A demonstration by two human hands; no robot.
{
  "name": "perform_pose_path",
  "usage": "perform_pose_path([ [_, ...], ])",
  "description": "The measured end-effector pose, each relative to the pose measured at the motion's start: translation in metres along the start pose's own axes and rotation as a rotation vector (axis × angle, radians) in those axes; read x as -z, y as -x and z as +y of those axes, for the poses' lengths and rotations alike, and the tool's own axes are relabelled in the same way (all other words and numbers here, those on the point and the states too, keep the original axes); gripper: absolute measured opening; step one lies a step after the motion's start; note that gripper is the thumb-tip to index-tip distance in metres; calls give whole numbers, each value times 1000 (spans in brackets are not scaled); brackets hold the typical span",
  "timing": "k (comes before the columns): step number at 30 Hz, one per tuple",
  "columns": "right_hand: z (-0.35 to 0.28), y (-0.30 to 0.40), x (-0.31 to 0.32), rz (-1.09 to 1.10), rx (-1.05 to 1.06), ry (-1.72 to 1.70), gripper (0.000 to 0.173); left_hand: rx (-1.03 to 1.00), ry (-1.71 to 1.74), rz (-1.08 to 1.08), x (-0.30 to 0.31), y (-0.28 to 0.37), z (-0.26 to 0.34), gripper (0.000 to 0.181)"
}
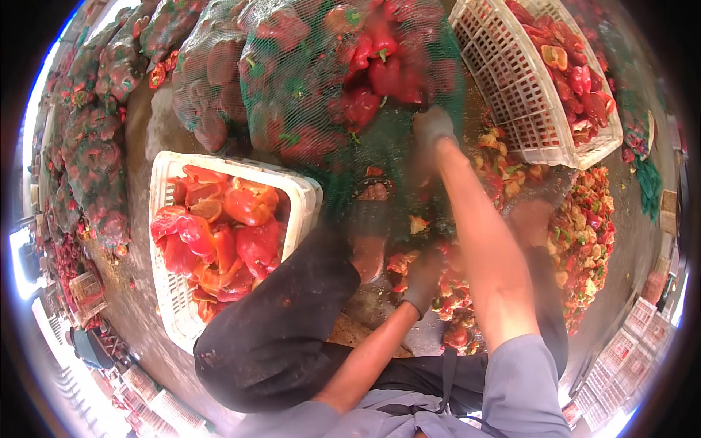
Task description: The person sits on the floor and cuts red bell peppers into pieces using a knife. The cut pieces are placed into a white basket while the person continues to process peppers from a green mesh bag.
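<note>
My right hand (434,127), in a pale glove, is blurred at the edge of a large green mesh bag (298,104) ahead of me. Whole red bell peppers (386,74) show through the bag's opening, just beyond that hand. A small dark shape sits by its fingers, too smeared to name. My left hand (424,276), gloved in grey, hangs lower between my legs over pepper scraps (457,306). Blur hides whether either hand grips something. On my left a white plastic crate (164,164) holds cut, hollowed red pepper pieces (224,230).
Another white crate (509,82) of red pepper pieces stands tilted at upper right. A heap of pepper cores and seeds (586,246) lies by my right leg. More filled mesh bags (211,71) line the far left. Stacked crates (619,361) stand at lower right.
</note>
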State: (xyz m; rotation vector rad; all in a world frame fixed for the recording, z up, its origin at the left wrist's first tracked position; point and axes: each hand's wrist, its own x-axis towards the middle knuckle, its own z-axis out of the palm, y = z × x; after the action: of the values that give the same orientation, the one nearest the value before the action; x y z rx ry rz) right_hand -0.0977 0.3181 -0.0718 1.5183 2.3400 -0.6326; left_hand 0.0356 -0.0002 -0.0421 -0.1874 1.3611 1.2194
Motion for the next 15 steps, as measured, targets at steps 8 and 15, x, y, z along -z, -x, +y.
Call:
perform_pose_path([
  [8,20,19,9,-305,-170,-1294,22,97,145,43,0,4,14,35],
  [15,44,126,18,-384,-73,-1652,30,-177,38,-79,27,-37,-16,40],
])
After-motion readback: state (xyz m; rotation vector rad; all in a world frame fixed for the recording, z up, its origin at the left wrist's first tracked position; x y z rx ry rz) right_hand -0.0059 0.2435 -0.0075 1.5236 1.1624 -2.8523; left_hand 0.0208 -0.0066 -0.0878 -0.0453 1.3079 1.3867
